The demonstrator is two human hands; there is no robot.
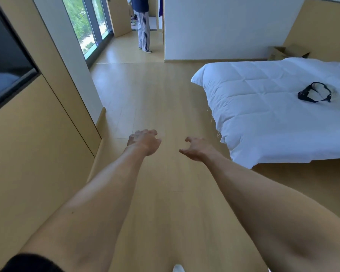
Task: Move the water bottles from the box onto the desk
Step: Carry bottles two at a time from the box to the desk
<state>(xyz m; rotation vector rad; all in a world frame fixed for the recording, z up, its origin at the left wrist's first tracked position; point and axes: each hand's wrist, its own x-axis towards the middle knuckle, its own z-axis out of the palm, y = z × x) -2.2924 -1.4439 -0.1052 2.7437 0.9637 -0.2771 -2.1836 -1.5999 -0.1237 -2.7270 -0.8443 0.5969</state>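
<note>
The room is a bedroom with a pale wooden floor (157, 91) running from the viewer toward a tall window (86, 22) at the far left and a white partition wall (224, 26) at the far right; a tan panelled wall (28, 144) with a dark screen (6, 61) set in it fills the left side, and a bed with a white quilt (273, 107) takes the right. A second person (143, 24) stands far off by the gap beside the partition. Behind the bed, against the far wall, sits an open cardboard box (283, 52), which I take to be the one the task means; no water bottles show in it from here, and no desk is in view, so the bottles' place and long axis cannot be told. If that box is the source, it lies ahead and well to the right of both hands, beyond the bed, so the right arm is the nearer one, and the coming move looks to be a walk round the foot of the bed before any reach. A black strap-like item (314, 93) lies on the quilt, well apart from the hands. Both bare forearms stretch forward over bare floor: the left hand (143, 141) has loosely curled fingers and holds nothing, the right hand (196, 149) is spread with fingers relaxed and apart, also holding nothing. A white shoe tip (178, 268) shows at the bottom edge
</note>
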